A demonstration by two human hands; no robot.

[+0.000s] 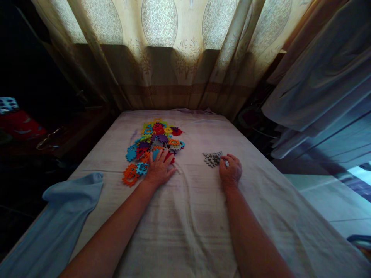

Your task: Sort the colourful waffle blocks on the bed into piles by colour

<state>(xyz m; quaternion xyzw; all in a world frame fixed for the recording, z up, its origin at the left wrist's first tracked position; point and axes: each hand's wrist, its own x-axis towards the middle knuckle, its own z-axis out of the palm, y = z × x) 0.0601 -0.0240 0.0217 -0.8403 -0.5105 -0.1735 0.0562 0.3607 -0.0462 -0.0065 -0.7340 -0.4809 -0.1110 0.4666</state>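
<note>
A heap of colourful plastic gear pieces [160, 138] lies left of centre on a pale sheet. My left hand [159, 168] rests on the near edge of the heap, fingers spread over blue and red gears. Close by it are an orange gear piece [130, 175] and a light blue one [142, 168]. On the right, my right hand [231, 169] is closed beside a small pile of grey pieces [212, 158]. Something small and pale shows between its fingers; its kind is too small to make out.
The sheet-covered surface [185, 231] reaches back to a patterned curtain [185, 73]. A light blue cloth [69, 204] lies along the left edge. At far left, a red patterned item [21, 123] sits on a dark wooden surface. Pale fabric [315, 77] hangs at right.
</note>
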